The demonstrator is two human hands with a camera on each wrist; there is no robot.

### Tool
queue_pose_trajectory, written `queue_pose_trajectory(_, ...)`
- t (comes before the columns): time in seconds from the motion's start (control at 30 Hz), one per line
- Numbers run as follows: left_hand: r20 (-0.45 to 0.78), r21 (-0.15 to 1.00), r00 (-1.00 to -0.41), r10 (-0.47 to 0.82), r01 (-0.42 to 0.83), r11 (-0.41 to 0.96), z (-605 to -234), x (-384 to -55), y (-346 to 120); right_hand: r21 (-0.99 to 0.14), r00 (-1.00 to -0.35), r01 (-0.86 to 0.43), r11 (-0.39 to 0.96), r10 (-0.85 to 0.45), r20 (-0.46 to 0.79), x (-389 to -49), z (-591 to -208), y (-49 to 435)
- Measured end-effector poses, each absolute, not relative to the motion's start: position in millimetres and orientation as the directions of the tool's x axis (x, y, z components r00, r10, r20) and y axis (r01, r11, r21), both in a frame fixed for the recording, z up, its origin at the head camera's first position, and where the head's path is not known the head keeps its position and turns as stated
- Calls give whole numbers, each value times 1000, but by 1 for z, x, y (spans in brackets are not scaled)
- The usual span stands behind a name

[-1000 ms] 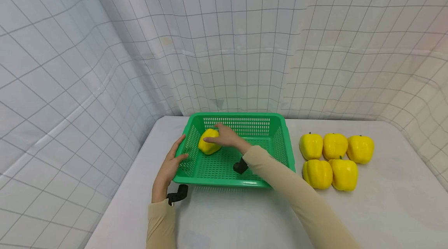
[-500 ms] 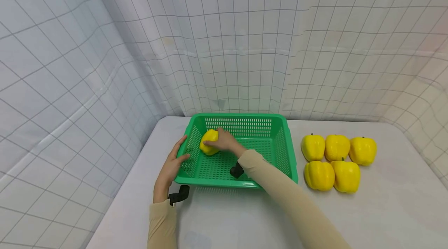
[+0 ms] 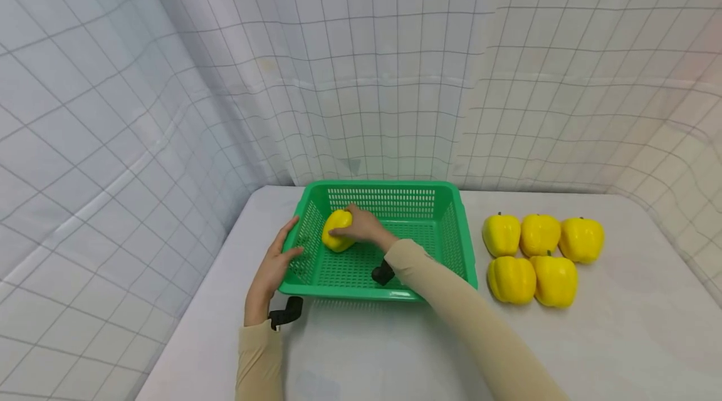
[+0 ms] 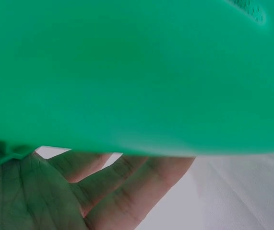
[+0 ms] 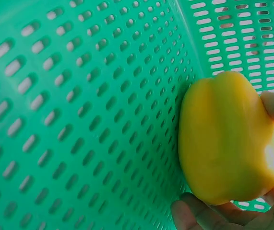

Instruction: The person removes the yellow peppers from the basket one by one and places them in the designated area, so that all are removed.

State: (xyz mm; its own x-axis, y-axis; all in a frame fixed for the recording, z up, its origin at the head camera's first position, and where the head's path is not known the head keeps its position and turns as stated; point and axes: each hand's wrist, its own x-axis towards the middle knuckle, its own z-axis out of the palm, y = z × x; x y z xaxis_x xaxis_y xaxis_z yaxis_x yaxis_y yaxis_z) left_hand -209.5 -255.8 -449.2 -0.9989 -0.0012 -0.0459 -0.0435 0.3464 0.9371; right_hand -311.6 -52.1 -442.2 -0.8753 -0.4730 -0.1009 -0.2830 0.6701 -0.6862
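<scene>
My right hand (image 3: 365,225) holds a yellow bell pepper (image 3: 334,235) inside the green plastic basket (image 3: 389,293), toward its left end. In the right wrist view the thumb touches one side of the pepper (image 5: 225,139), and fingers (image 5: 223,218) curve around the other, close to the slotted basket floor. My left hand (image 3: 274,266) grips the basket's left rim, thumb over the inner side and fingers along the outside. From the left wrist, the green rim (image 4: 137,86) fills most of the view and hides the fingertips; the palm and fingers (image 4: 127,196) show beneath it.
Several more yellow bell peppers (image 3: 540,235) stand in two rows on the white table (image 3: 632,326), right of the basket. White grid-patterned curtains (image 3: 395,75) hang behind and at both sides. Black wrist devices (image 3: 383,272) sit at both wrists.
My right hand's fingers have drawn in around the bell pepper, the index finger no longer stretched past it. The left hand keeps its place on the basket rim.
</scene>
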Motion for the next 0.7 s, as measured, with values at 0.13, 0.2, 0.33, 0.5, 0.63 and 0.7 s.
queue_pose_trajectory(0.13,-54,939,-999,-7,-53,341,-448,-210,-257,-683,-868,-279,675,-481,-120,-313,-441,-49)
queue_pose_trajectory(0.2,-58,940,-998,-7,-57,336,-448,-210,-256,-679,-863,-278,679,-488,-134,-313,-440,-47)
queue_pose_trajectory(0.33,-52,943,-999,0,-49,330,-448,-210,-256,-678,-848,-277,681,-505,-160,-311,-436,-42)
queue_pose_trajectory(0.5,-49,945,-999,0,-46,325,-449,-211,-256,-678,-835,-284,678,-523,-173,-309,-432,-35)
queue_pose_trajectory(0.63,-55,944,-998,1,-52,326,-449,-210,-255,-678,-830,-288,676,-529,-175,-309,-432,-31)
queue_pose_trajectory(0.7,-54,945,-999,3,-51,322,-448,-210,-255,-677,-829,-288,677,-530,-178,-309,-432,-29)
